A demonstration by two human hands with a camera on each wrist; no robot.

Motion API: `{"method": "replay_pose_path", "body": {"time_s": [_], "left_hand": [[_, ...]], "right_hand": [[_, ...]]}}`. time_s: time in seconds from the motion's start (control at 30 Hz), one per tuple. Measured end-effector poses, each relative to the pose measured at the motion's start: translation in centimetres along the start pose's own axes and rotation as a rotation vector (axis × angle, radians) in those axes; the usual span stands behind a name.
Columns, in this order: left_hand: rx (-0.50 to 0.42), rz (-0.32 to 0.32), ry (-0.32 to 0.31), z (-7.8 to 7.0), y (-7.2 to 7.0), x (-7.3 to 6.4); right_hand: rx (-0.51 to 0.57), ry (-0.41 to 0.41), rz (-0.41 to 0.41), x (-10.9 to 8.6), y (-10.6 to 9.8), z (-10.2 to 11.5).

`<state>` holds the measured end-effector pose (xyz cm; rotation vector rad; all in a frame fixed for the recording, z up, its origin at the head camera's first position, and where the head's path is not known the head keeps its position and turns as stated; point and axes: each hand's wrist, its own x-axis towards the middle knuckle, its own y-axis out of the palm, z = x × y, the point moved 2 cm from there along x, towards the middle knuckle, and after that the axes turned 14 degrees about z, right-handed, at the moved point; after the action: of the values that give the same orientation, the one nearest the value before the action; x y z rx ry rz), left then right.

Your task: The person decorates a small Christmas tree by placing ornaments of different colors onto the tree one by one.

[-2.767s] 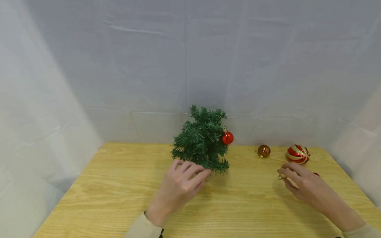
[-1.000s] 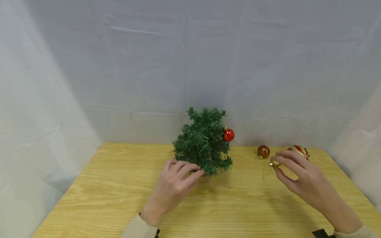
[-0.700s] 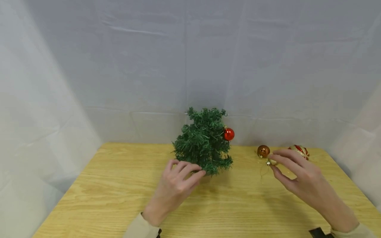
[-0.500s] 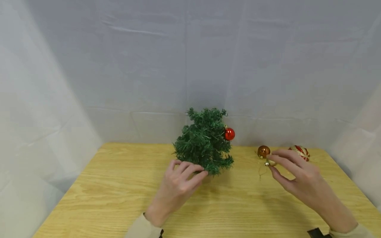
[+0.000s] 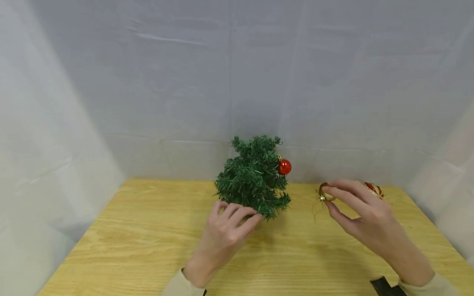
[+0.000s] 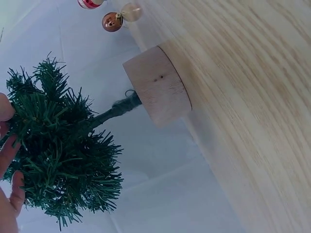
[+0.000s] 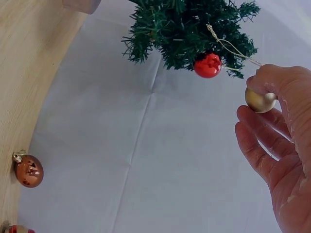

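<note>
The gold ball (image 7: 261, 100) is up in the air above the worktop (image 5: 148, 246), to the right of the tree and apart from it, pinched between the thumb and fingertips of my right hand (image 5: 370, 218). That hand is closed only as far as the ball's width, and in the right wrist view its other fingers spread loosely, bearing nothing else. A thin gold cord (image 7: 234, 51) dangles from the ball in a loop.

The tree (image 5: 253, 181) stands upright near the middle of the worktop's far side. My left hand (image 5: 226, 236) is at its front, fingers curled in at the low branches and thumb drawn close to the forefinger, so that I have hold of the greenery there. Beneath the branches, the left wrist view shows a bare trunk (image 6: 115, 111) rising from a round wooden base (image 6: 158, 87).

A red ball (image 5: 285, 167) hangs on the tree's right side. Further right, near the back edge, a brown ball (image 7: 29, 171) lies on the worktop; from my head it is partly hidden behind the gold one. Past it sits a striped ball (image 5: 375, 189), red and gold, mostly covered by my right hand.

Behind everything hangs a creased, pale cloth (image 5: 177, 90). My sleeves (image 5: 181, 286) are beige.
</note>
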<state>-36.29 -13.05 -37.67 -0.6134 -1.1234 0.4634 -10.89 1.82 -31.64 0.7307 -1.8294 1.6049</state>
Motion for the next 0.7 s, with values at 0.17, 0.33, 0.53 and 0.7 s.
{"method": "replay_pose_path", "body": {"time_s": [0.17,0.33,0.53,0.7], "left_hand": [[-0.031,-0.023,-0.024,-0.1,-0.2,0.2],[-0.105,-0.064,-0.044,-0.2,-0.5,0.7],[-0.210,-0.106,-0.056,-0.6,-0.7,1.5],[-0.271,-0.103,-0.072,-1.0,-1.0,2.2]], "right_hand": [[0.019,-0.018,-0.015,0.6,0.2,0.5],[0.031,-0.014,-0.013,1.3,0.5,1.1],[0.050,-0.040,-0.002,2.0,0.9,1.6],[0.067,-0.084,0.004,2.5,1.1,2.2]]}}
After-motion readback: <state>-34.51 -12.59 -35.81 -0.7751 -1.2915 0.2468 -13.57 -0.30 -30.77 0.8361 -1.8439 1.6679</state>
